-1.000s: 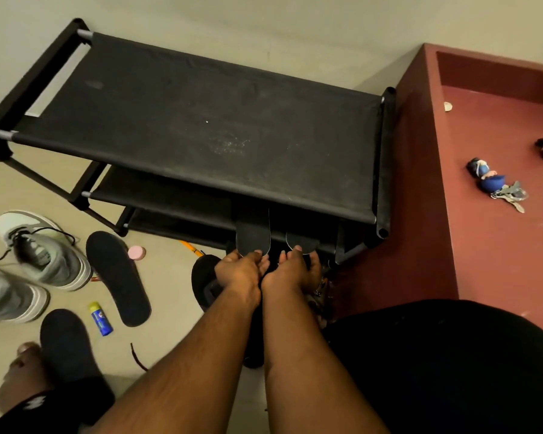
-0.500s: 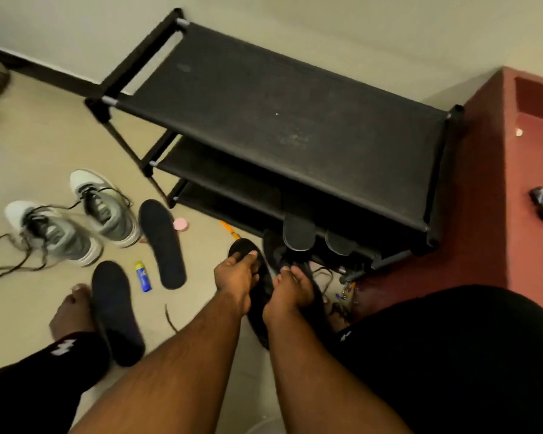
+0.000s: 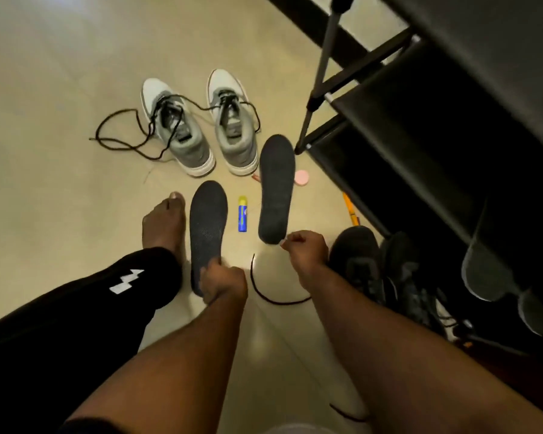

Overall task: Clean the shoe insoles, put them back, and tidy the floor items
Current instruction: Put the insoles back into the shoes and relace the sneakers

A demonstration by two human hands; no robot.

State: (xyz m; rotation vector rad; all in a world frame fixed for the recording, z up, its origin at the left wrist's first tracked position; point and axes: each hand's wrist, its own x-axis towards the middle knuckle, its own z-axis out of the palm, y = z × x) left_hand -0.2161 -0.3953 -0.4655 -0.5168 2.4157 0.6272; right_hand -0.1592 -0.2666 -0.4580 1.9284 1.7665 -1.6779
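Note:
Two dark insoles lie on the beige floor. My left hand (image 3: 223, 283) grips the heel end of the left insole (image 3: 208, 227). The right insole (image 3: 277, 186) lies farther off, and my right hand (image 3: 308, 249) hovers at its heel edge with fingers curled and nothing visible in them. Beyond the insoles stands a pair of grey and white sneakers (image 3: 232, 130) with loose black laces. A pair of black shoes (image 3: 358, 261) sits to the right of my right hand, beside the rack.
A black shoe rack (image 3: 420, 126) fills the right side. Between the insoles lies a blue and yellow tube (image 3: 242, 217). There are also a pink round lid (image 3: 302, 177), an orange pen (image 3: 349, 211) and a loose black lace (image 3: 273, 297). My bare foot (image 3: 163, 220) rests at the left.
The view swung left and down to the floor. Both hands left the black shoes by the rack; the left hand took hold of the left insole and the right hand moved to the other one.

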